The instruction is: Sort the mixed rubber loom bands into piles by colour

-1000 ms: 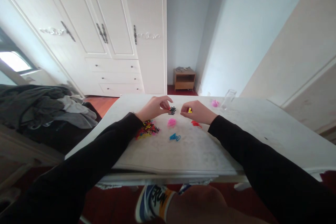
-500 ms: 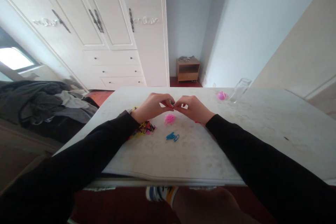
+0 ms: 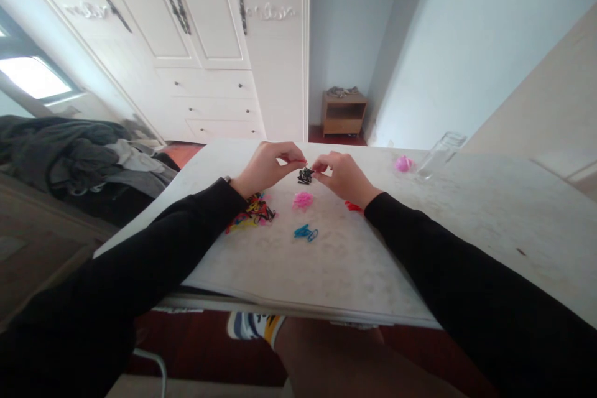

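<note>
Plastic-looking blue clips (image 3: 301,232), glossy see-through jar (image 3: 441,154), matt black cloth sleeves (image 3: 415,239)

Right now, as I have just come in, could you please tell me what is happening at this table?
A person has both hands over a small black pile. The right hand has its fingertips at the pile's edge; the left hand is pinched just beside it, but what it holds is too small to tell. Nearer the person lie a pink pile and some blue clips. A mixed-colour pile sits by the left wrist.
</note>
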A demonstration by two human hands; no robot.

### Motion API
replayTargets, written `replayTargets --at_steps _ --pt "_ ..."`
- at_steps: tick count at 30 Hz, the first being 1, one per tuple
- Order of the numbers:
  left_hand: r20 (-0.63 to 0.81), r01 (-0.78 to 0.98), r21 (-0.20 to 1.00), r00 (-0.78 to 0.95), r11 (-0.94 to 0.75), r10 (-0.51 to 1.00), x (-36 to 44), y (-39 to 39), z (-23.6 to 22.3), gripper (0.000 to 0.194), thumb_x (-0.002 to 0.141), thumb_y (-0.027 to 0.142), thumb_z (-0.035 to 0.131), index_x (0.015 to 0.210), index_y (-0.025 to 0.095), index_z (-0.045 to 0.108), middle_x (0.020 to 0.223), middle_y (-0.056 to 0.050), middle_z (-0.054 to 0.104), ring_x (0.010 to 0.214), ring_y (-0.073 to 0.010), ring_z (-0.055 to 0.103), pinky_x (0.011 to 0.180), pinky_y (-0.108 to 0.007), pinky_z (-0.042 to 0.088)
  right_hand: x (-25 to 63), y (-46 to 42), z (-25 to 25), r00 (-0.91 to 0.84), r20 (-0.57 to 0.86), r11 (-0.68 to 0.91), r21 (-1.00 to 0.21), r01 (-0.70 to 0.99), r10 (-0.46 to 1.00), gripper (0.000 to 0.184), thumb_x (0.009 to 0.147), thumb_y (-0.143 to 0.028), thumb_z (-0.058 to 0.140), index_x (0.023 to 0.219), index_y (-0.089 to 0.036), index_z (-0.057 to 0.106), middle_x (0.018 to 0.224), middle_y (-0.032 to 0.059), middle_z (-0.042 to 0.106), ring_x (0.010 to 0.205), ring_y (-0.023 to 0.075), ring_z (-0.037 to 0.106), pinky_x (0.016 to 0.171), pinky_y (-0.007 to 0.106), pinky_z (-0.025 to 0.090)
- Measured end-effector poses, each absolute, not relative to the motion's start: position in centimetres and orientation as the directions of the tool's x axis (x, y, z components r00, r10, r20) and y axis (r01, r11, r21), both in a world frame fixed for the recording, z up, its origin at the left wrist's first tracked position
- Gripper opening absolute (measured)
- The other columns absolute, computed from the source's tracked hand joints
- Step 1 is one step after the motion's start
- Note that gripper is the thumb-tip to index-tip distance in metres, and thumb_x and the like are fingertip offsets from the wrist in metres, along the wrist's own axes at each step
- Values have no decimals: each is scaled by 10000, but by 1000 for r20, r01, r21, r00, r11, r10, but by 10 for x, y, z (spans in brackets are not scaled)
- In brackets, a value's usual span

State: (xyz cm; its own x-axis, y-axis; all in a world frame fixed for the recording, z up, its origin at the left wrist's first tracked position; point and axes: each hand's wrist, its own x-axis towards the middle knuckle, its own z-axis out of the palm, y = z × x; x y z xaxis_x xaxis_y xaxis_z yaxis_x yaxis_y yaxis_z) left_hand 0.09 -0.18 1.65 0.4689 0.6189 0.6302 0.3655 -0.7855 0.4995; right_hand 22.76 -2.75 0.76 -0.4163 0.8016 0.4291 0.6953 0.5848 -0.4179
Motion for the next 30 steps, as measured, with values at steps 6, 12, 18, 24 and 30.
replayTargets --at_steps 6,12,18,24,30 --pt "651 371 473 464 -799 600 -3 -1 19 157 893 322 797 855 172 818 842 -55 795 717 -124 711 697 -245 590 223 -25 14 -405 437 561 -330 759 803 39 930 -204 736 953 -175 750 891 73 745 858 222 618 799 337 411" --pt "622 360 497 486 -790 613 -2 -8 19 176 874 345 832 826 176 824 770 -41 798 688 -127 718 696 -240 593 242 -34 12 -420 517 650 -427 629 746 126 947 -250 705 1000 -153 764 990 96 777 954 236 660 847 353 461" --pt "588 329 455 587 -828 556 -1 -17 18 214 912 389 804 835 192 835 814 -52 826 718 -144 747 701 -244 593 234 -44 13 -469 534 709 -486 511 704 121 948 -225 704 968 -182 815 919 58 803 849 191 686 768 312 501" --pt "593 293 465 598 -835 540 -6 -21 20 164 913 341 802 840 200 844 829 -53 836 739 -151 772 714 -232 607 236 -47 20 -477 533 715 -534 451 699 126 924 -224 716 880 -176 825 838 54 803 753 168 687 743 304 520" --pt "599 281 481 586 -830 545 -7 -23 19 160 909 323 792 823 198 843 815 -53 834 745 -157 783 730 -240 625 240 -47 20 -479 518 702 -578 416 709 168 912 -304 744 939 -169 839 874 75 822 750 177 701 726 316 544"
